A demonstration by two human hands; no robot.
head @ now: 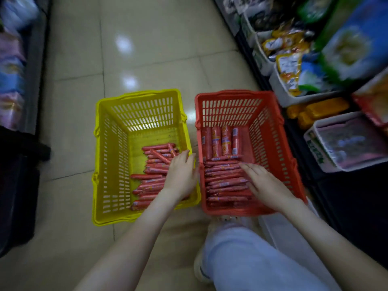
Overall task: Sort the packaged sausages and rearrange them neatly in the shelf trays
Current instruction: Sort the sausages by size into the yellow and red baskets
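Over yellow basket [109,156], left hand [181,175] spread flat, right hand [264,181] flat on sausages [224,175] in red basket [273,133]

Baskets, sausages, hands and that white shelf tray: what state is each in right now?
Yellow basket: upright on the floor, part filled with thin sausages, some askew.
Red basket: upright beside it, holds a crosswise sausage stack and four thick sausages lengthwise at the far end.
Left hand: open, fingers straight, in the yellow basket.
Right hand: open, over the sausage stack.
White shelf tray: on the shelf, holding pink packs.
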